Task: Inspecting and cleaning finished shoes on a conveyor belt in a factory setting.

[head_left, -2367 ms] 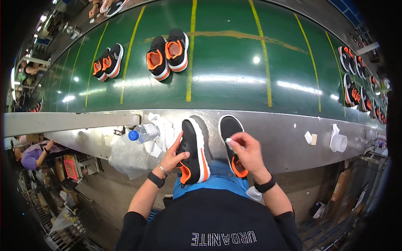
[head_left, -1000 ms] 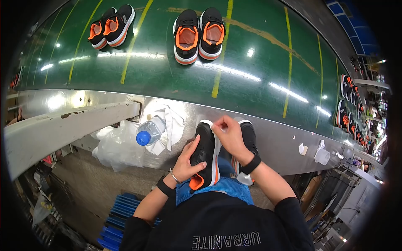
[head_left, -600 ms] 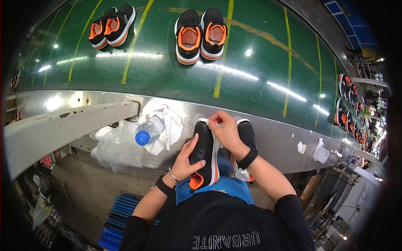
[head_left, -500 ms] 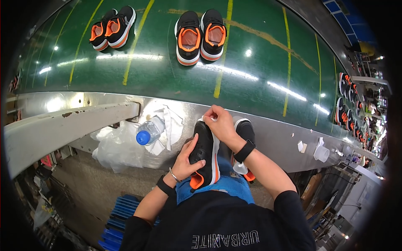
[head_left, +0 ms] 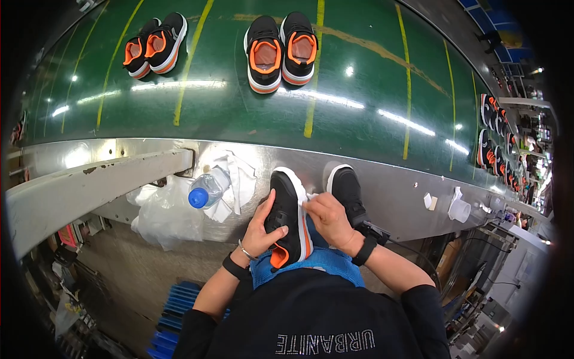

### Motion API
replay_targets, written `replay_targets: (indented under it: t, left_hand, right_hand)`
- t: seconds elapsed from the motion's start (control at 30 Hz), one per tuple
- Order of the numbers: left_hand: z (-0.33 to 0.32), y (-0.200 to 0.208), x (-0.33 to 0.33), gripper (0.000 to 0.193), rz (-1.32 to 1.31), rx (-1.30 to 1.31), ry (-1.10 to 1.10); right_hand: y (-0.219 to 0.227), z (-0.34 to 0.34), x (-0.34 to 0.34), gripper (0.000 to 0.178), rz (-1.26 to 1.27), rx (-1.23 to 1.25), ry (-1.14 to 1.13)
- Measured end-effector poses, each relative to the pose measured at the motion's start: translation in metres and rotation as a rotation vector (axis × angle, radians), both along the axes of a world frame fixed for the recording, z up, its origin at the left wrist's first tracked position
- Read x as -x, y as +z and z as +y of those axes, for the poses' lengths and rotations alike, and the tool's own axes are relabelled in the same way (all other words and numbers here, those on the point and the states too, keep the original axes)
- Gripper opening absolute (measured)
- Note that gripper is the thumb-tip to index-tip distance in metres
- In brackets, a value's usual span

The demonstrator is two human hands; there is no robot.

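Sneaker [head_left: 291, 220] is clasped in your left grip [head_left: 262, 234]; just right, your right grip [head_left: 332, 220] pinches a white scrap [head_left: 311, 196].

Here's the green belt [head_left: 359, 113], one black-and-orange pair [head_left: 263, 30] towards its middle, a second pair [head_left: 169, 40] further left, more shoes [head_left: 484, 149] at the right end! Along its near edge, the metal ledge [head_left: 394, 206]: white cloth [head_left: 241, 182] left, single black shoe [head_left: 345, 184] central, white cup [head_left: 459, 210] right
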State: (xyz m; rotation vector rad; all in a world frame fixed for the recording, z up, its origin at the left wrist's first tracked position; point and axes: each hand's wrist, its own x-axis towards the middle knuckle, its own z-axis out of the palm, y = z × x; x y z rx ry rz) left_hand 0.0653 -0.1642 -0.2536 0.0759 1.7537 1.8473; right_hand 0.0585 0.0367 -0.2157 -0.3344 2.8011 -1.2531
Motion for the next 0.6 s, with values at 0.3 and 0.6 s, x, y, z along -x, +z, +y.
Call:
replay_targets:
  t: [0.3, 0.6]
  left_hand:
    - [-0.001, -0.008, 0.000, 0.081, -0.061, 0.017, -0.014]
    - [-0.003, -0.008, -0.004, 0.081, -0.101, -0.021, 0.013]
  right_hand:
    - [-0.009, -0.017, 0.059, 0.008, -0.060, 0.141, -0.197]
    - [-0.007, -0.011, 0.018, 0.004, -0.051, 0.097, -0.124]
